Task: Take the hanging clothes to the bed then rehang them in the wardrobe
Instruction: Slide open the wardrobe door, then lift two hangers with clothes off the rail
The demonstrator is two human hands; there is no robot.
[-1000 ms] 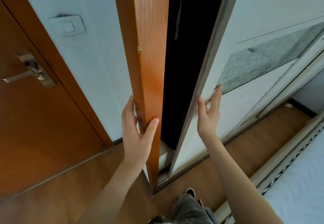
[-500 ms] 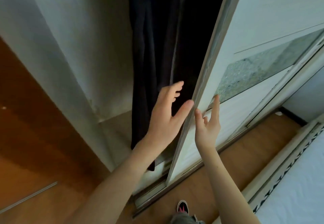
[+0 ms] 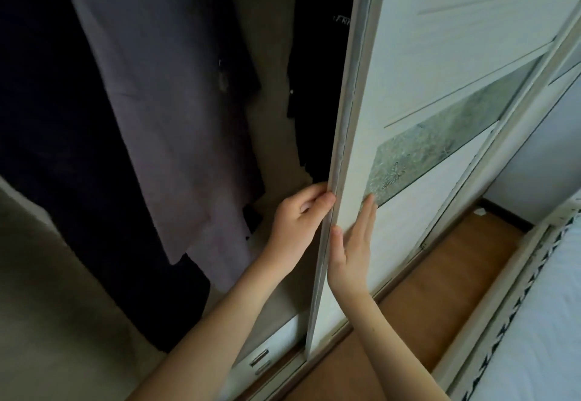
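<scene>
The wardrobe stands open on its left side. Inside hangs a long grey garment (image 3: pixel 163 111), with a dark garment (image 3: pixel 47 117) to its left and a black one (image 3: pixel 317 86) to its right. My left hand (image 3: pixel 298 221) curls its fingers round the edge of the white sliding door (image 3: pixel 418 64). My right hand (image 3: pixel 352 243) lies flat with straight fingers against the door's front face, just below the frosted glass panel (image 3: pixel 440 149). The white bed (image 3: pixel 540 322) shows at the lower right.
A drawer with a metal handle (image 3: pixel 259 358) sits at the wardrobe's bottom. A strip of wooden floor (image 3: pixel 424 300) runs between the wardrobe and the bed frame (image 3: pixel 490 300). The wardrobe's pale side wall (image 3: pixel 47 290) is at the lower left.
The view has turned further into the wardrobe, and the gap is wider. My left hand went from the orange wooden frame to the sliding door's edge and curled round it. More hanging clothes show.
</scene>
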